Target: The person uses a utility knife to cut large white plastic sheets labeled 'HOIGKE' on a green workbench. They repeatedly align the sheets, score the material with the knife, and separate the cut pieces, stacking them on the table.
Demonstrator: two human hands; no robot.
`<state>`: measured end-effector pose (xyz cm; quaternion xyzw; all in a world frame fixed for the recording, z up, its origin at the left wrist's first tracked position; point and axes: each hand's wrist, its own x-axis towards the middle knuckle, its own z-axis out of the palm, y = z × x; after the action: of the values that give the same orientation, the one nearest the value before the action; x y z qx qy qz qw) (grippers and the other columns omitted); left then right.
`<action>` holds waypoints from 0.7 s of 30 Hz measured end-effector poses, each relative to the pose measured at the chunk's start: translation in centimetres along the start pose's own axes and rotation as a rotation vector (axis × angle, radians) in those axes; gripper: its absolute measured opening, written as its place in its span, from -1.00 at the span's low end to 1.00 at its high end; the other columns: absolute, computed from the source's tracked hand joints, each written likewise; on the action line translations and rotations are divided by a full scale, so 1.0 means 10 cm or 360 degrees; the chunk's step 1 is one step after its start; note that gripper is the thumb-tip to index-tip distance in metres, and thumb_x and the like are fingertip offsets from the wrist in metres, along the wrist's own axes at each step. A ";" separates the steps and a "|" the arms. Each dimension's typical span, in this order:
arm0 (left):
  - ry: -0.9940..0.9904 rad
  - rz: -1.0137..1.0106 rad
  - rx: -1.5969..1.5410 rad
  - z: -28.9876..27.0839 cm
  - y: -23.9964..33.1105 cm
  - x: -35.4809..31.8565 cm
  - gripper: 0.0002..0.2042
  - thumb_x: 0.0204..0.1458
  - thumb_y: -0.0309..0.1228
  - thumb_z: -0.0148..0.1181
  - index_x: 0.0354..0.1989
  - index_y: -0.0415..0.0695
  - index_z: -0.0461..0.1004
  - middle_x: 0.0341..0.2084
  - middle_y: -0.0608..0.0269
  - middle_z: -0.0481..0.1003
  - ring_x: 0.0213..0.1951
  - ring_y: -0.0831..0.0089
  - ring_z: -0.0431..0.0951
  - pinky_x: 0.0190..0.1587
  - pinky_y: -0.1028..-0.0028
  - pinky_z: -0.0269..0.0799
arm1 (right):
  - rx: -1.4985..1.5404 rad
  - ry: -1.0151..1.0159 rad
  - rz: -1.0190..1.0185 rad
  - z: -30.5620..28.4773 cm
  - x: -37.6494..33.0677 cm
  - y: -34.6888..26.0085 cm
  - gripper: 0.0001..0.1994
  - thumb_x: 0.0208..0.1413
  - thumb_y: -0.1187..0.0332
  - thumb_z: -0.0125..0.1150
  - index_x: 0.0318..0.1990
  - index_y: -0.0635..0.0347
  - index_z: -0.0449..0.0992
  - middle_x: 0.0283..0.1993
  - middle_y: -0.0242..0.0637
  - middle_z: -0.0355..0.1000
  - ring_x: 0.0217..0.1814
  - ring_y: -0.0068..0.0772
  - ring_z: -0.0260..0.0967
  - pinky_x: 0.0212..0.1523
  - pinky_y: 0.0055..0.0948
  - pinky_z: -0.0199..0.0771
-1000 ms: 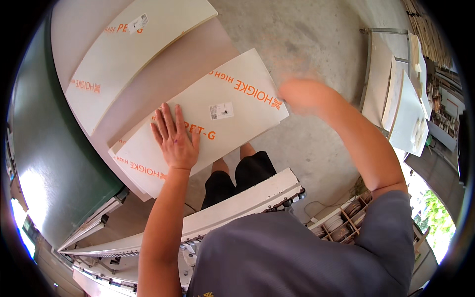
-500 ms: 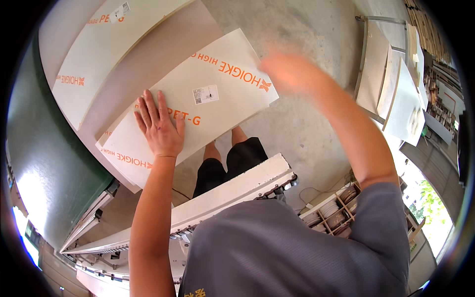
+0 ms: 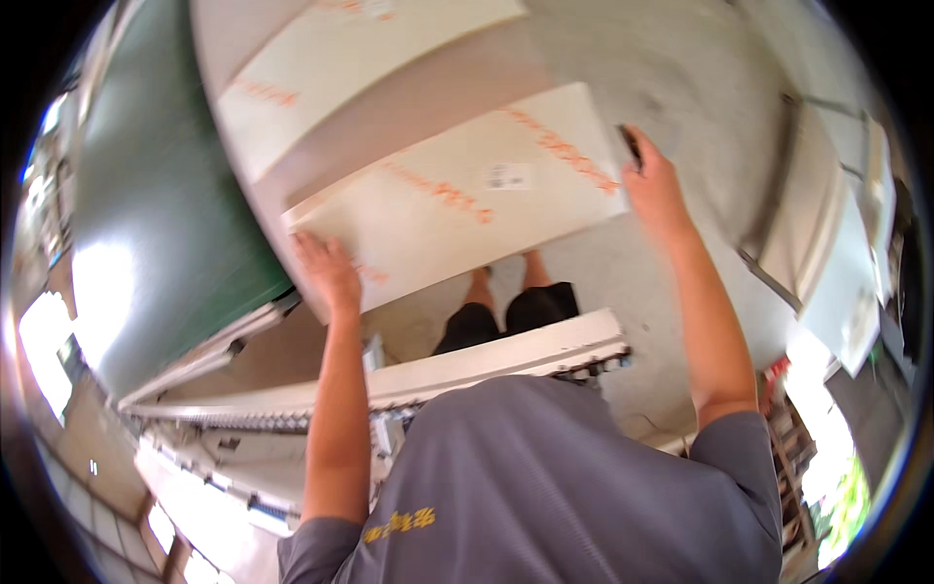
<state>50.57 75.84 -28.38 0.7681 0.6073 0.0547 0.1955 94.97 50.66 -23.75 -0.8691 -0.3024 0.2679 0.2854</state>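
Observation:
A long white panel point(image 3: 418, 255) with orange print and a white label lies slanted in front of me, on a pale surface. My left hand point(image 3: 329, 275) lies on its left end, fingers extended to the edge, holding nothing I can see. Just past the panel's right end is my right hand point(image 3: 654, 185), closed around a slim black object point(image 3: 630, 146) that sticks out above the fingers. Blur hides what kind of object this is. Beyond the panel lies a second white printed panel point(image 3: 370, 73).
A dark green glossy surface point(image 3: 161, 214) stands on the left. A white beam point(image 3: 496, 352) with a chain-like underside runs across in front of my body. Boards point(image 3: 842, 234) lean in a rack at the right, above grey concrete floor point(image 3: 681, 58).
My right hand has come from a blur above the panel's right end to beside that end, now showing a black object. My left hand has shifted to the panel's left edge. The view has turned.

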 end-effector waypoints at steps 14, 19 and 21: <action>0.0007 -0.0264 -0.0185 -0.38 -0.09 -0.16 -0.36 0.24 -0.16 0.15 0.41 -0.23 0.19 0.08 -0.13 0.36 0.15 -0.05 0.36 0.19 0.14 0.30 | 0.0154 -0.0288 0.0119 0.37 0.09 0.08 -0.36 0.17 0.54 0.16 0.44 0.24 0.19 0.37 -0.01 0.35 0.39 -0.13 0.34 0.34 -0.33 0.29; -0.0123 -0.0263 -0.0197 -0.35 -0.42 -0.70 -0.38 0.24 -0.17 0.15 0.42 -0.21 0.22 0.15 -0.14 0.35 0.14 -0.05 0.41 0.20 0.19 0.33 | -0.0034 -0.0201 0.0023 0.39 -0.28 0.19 -0.26 0.04 0.66 0.02 0.47 0.18 0.18 0.34 -0.07 0.40 0.11 -0.33 0.46 0.12 -0.49 0.41; -0.0175 -0.0314 -0.0250 -0.36 -0.49 -1.04 -0.39 0.24 -0.19 0.16 0.41 -0.20 0.23 0.17 -0.14 0.34 0.15 -0.05 0.41 0.21 0.21 0.34 | 0.0022 -0.0352 0.0360 0.30 -0.52 0.12 -0.21 -0.04 0.69 -0.07 0.48 0.16 0.17 0.31 -0.19 0.42 0.02 -0.50 0.42 0.01 -0.60 0.39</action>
<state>42.30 67.67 -25.24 0.6887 0.6622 0.0405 0.2925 90.01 47.31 -25.09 -0.8608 -0.2304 0.3944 0.2243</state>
